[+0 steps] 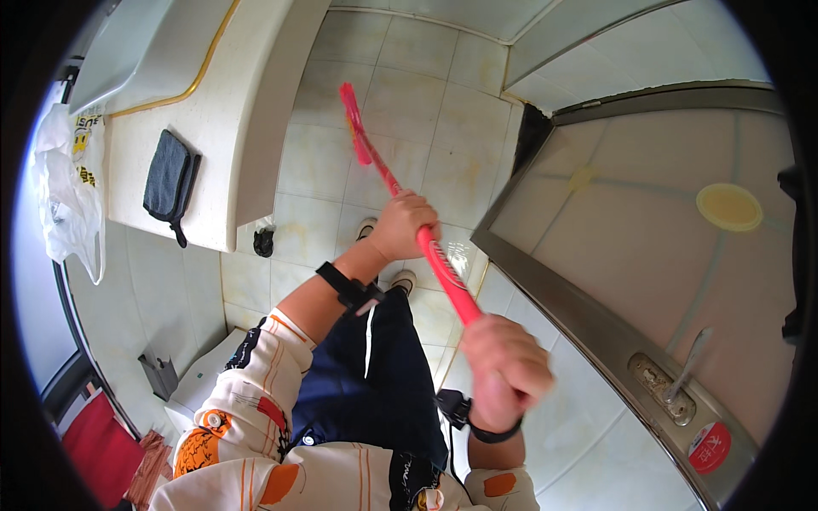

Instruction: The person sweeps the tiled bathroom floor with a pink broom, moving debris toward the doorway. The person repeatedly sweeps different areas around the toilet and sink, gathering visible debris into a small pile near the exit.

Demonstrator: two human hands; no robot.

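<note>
A pink-red long-handled floor tool (449, 277) slants across the middle of the view. Its narrow pink head (354, 128) is at the far end, over the tiles; whether it is a broom or a mop I cannot tell. My left hand (407, 226) wraps round the shaft partway along. Closer to my body and to the right, my right hand (506, 362) is closed on the top of the handle, slightly blurred. Dark straps sit on both my wrists.
Pale floor tiles (400, 102) lie ahead, with a white counter (247, 111) on the left bearing a dark cloth pouch (170, 177). A white plastic bag (72, 196) hangs beside it. A small black item (263, 243) lies below. On the right stands a framed door (648, 221) with a handle (688, 366).
</note>
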